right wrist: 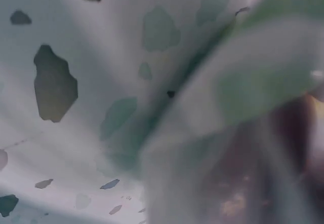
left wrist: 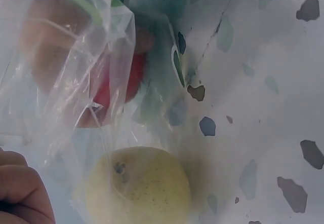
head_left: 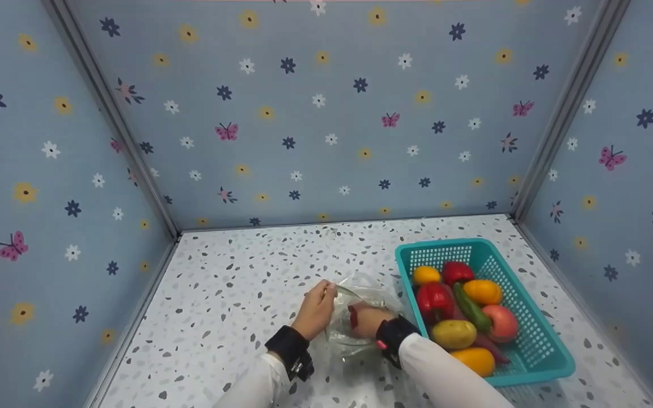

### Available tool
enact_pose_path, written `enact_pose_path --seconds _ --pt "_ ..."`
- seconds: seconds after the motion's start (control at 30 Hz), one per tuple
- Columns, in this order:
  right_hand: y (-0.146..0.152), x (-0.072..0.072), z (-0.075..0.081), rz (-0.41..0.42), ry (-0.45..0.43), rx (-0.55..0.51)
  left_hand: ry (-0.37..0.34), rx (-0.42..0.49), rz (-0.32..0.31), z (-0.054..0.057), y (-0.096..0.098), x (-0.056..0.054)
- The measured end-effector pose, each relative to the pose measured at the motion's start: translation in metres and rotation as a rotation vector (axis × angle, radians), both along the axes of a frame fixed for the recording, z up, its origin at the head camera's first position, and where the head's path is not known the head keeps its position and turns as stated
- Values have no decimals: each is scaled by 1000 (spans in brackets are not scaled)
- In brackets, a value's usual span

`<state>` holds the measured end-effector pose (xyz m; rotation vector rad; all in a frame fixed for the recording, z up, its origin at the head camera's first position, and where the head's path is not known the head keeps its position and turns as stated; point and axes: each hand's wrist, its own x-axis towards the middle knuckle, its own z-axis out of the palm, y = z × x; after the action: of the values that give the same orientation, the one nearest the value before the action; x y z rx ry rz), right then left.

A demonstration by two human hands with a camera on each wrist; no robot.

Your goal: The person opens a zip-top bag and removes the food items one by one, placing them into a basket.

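Observation:
My left hand pinches the rim of a clear plastic bag with a green edge strip. The right hand reaches into the bag's mouth, its fingers round a small red item whose kind I cannot tell. In the left wrist view, that red item and the fingers show through the film. Below them a pale yellow round fruit or vegetable with dark specks lies behind the plastic. The right wrist view is mostly blurred bag film.
A teal basket stands just right of the bag. It holds red bell peppers, a green cucumber-like vegetable, a pinkish-red round fruit, a potato-like piece and several yellow-orange pieces. Patterned walls enclose the speckled table.

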<state>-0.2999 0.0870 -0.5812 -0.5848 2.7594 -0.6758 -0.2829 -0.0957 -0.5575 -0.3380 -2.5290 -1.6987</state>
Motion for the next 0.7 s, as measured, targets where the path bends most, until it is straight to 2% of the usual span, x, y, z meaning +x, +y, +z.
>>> enact_pose_path --seconds 0.13,0.37,0.7 --pt "3 4 6 -33 -7 -23 20 -7 1 0 1 -1" --pt "7 27 20 -73 -59 -228 49 -13 14 -3 -1 -1" --pt "10 51 47 81 -45 -331 61 -19 10 -1 -4 -1"
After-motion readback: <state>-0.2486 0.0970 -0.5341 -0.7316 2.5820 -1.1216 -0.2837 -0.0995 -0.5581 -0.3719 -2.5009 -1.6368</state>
